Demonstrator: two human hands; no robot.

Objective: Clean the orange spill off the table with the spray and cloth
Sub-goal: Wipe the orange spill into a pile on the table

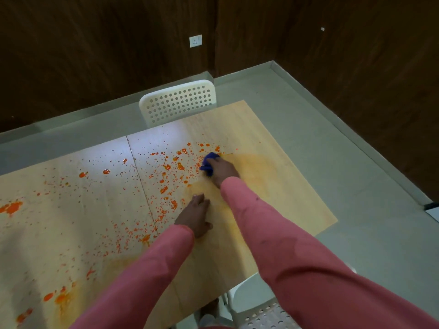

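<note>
- Head view is showing two pink sleeves reaching out over the table from its near edge.
- Nearest in, the left hand is resting on the wood with fingers loosely spread, gripping nothing, seemingly bracing the body.
- Further out, the right hand is pressing one blue cloth to the surface, fingers curled over it. The cloth is sitting just where the wiped patch is meeting the orange spill.
- Wiping looks like the step in hand: a dull orange smear is showing toward the table's right edge, while bright drops are lying thick across the middle and running off toward the left edge and near-left corner.
- Next move, I'd judge, is calling for strokes leftward into those dense drops, with firm pressure; most of the mess is waiting.
- No spray bottle is showing anywhere.
- Two white perforated chairs: one tucked at the near edge, one standing at the far edge.
</note>
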